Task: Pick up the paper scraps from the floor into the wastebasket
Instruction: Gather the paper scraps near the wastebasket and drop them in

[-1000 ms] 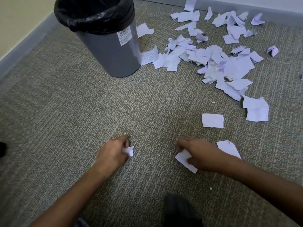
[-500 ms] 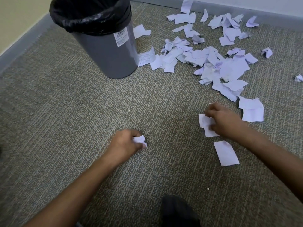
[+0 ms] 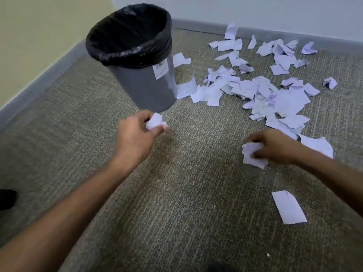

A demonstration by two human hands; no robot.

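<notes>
A grey wastebasket (image 3: 145, 89) lined with a black bag stands on the carpet at the upper left. My left hand (image 3: 135, 134) is raised just in front of its base and grips a crumpled paper scrap (image 3: 155, 121). My right hand (image 3: 275, 146) is low over the carpet to the right and grips a few white scraps (image 3: 250, 154). A big scatter of paper scraps (image 3: 265, 91) covers the floor right of the basket. One flat scrap (image 3: 288, 207) lies alone at the lower right.
Grey baseboard (image 3: 255, 32) and walls close the corner behind and to the left. Bare carpet (image 3: 186, 193) stretches between my arms. A dark shape (image 3: 6, 199) sits at the left edge, another at the bottom edge.
My left hand has lifted and moved toward the basket with its scrap. My right hand has gathered scraps off the carpet. The view has tilted up, showing the basket's opening.
</notes>
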